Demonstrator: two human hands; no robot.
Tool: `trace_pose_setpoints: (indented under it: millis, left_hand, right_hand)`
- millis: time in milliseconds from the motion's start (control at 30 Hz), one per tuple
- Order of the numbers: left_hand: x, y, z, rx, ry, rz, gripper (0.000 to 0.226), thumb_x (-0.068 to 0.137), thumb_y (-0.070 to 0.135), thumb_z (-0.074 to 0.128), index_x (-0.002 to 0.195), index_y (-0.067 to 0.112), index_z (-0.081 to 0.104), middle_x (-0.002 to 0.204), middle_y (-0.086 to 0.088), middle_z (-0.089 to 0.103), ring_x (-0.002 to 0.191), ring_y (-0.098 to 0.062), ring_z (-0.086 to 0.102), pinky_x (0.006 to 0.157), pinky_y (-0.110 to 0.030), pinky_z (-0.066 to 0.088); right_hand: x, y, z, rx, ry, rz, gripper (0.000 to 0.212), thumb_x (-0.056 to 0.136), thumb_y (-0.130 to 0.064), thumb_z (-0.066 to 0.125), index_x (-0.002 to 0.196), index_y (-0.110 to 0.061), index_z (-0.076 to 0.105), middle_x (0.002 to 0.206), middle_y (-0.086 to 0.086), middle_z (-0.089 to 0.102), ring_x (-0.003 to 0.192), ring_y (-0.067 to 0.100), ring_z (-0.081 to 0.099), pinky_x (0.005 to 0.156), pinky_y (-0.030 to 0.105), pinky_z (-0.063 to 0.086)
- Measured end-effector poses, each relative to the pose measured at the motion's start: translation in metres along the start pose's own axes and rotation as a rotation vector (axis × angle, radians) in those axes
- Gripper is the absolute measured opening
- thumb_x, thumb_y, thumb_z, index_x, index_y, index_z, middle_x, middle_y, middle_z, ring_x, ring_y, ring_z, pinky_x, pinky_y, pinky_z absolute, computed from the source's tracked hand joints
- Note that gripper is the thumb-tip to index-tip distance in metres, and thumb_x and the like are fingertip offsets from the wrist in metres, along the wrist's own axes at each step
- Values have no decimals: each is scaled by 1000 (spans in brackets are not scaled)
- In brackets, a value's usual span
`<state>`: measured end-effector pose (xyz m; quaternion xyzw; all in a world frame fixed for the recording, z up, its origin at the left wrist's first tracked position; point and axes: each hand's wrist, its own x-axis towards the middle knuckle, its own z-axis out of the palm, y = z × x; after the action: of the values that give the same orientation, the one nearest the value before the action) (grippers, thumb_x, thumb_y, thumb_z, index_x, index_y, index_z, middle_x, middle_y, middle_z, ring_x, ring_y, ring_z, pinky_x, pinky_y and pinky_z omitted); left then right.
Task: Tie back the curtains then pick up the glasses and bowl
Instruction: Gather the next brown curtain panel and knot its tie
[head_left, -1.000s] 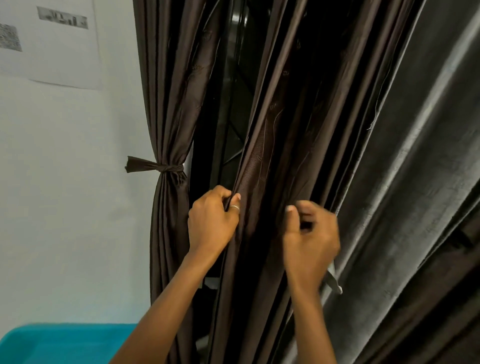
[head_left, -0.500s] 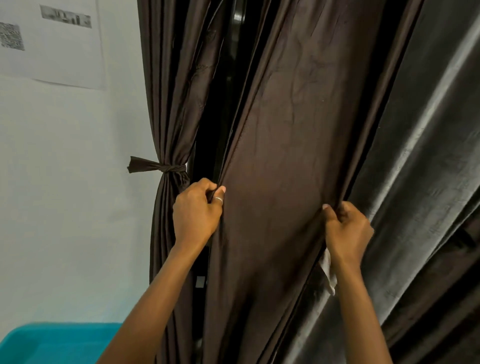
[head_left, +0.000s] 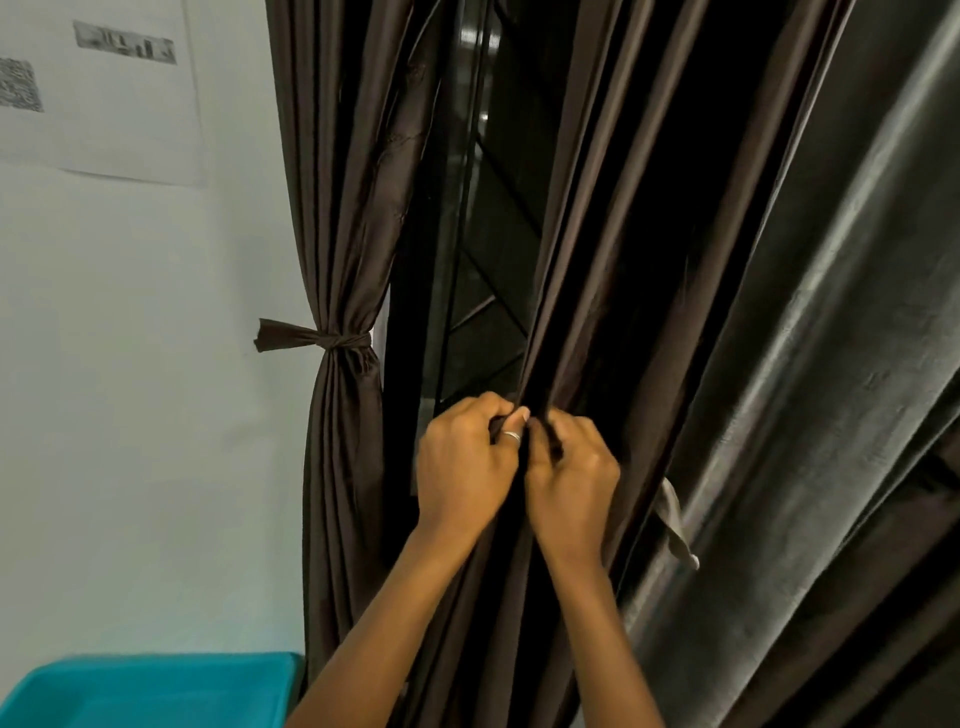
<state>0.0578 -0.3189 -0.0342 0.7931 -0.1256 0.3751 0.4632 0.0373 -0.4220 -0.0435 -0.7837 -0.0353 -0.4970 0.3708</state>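
A dark brown curtain panel (head_left: 613, 249) hangs in folds in front of me. My left hand (head_left: 462, 462), with a ring on one finger, and my right hand (head_left: 571, 478) are side by side, both shut on the gathered folds of this panel at waist height. To the left, a second brown curtain (head_left: 343, 182) is bunched and bound by a knotted fabric tie (head_left: 332, 340). A loose pale fabric strip (head_left: 675, 519) dangles just right of my right hand. No glasses or bowl are in view.
A dark window with a metal grille (head_left: 483, 291) shows between the two curtains. A heavier grey-brown curtain (head_left: 805, 415) fills the right side. A pale wall with a printed sheet (head_left: 104, 88) is on the left, and a teal plastic tub (head_left: 156, 691) sits at bottom left.
Half a second ago my hands were apart, spreading the panel flat. They have come together at the middle, bunching the fabric into narrow folds and exposing more of the window.
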Motion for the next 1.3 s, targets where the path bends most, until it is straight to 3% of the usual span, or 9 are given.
trace_pose_setpoints:
  millis: [200, 433, 600, 733, 867, 967, 1067, 1200, 1300]
  left_hand:
    - [1, -3, 0, -59, -31, -37, 15, 96, 31, 66, 94, 19, 75, 79, 6, 71, 69, -7, 66, 63, -32, 55]
    - [-3, 4, 1, -73, -146, -67, 39, 94, 36, 58, 126, 17, 68, 118, 0, 72, 107, -11, 68, 93, -36, 57]
    - [6, 18, 3, 30, -151, -144, 55, 87, 69, 54, 108, 21, 71, 91, 5, 71, 84, -11, 68, 74, -31, 58]
    - [12, 17, 6, 92, -112, -158, 28, 93, 47, 59, 94, 21, 66, 81, 2, 67, 74, -18, 66, 69, -41, 57]
    - [14, 17, 4, 103, -131, -152, 17, 95, 39, 60, 86, 24, 62, 76, 2, 65, 72, -21, 65, 64, -38, 55]
    - [15, 14, 1, 124, -102, -142, 16, 96, 36, 60, 84, 25, 61, 74, 4, 64, 69, -20, 64, 60, -36, 53]
    - [16, 8, -2, 135, -76, -122, 16, 96, 34, 62, 85, 21, 64, 70, 5, 61, 64, -17, 62, 58, -33, 51]
    - [17, 8, -1, 137, -81, -92, 17, 96, 33, 63, 85, 20, 64, 68, 7, 59, 61, -14, 59, 56, -29, 47]
    - [17, 8, 1, 134, -77, -78, 16, 96, 32, 64, 85, 19, 65, 68, 8, 57, 58, -12, 55, 54, -26, 42]
  right_hand:
    - [-7, 0, 14, 134, -52, 21, 22, 99, -7, 64, 118, -10, 74, 89, -5, 65, 78, 4, 64, 70, 17, 52]
    - [-13, 3, 14, 274, -56, 73, 18, 101, -15, 62, 112, -10, 76, 90, -5, 65, 81, 11, 66, 67, 15, 49]
    - [-18, 1, 15, 332, -80, 109, 43, 101, -40, 53, 91, -2, 69, 79, -10, 54, 65, 6, 55, 59, 16, 41]
    - [-19, 2, 11, 339, -168, 157, 10, 97, -13, 67, 101, -12, 76, 92, -9, 67, 78, 8, 65, 63, 15, 46]
    - [0, 8, -8, 283, -335, 150, 30, 92, -1, 68, 116, -16, 77, 111, -11, 74, 102, -4, 68, 80, 7, 50]
    - [13, 16, -27, 130, -29, 218, 22, 92, -14, 73, 112, -20, 79, 104, -11, 76, 96, 0, 71, 84, 9, 52]
    - [18, 23, -44, -52, 313, 169, 19, 90, -17, 76, 108, -14, 74, 101, -2, 67, 80, 10, 65, 73, 17, 52]
    - [24, 26, -53, -145, 271, 216, 38, 85, -29, 81, 115, -11, 64, 109, 2, 60, 87, 12, 60, 78, 15, 43]
    - [27, 33, -51, -178, 184, 235, 43, 85, -30, 82, 118, -12, 63, 107, -1, 63, 90, 11, 62, 82, 25, 49]
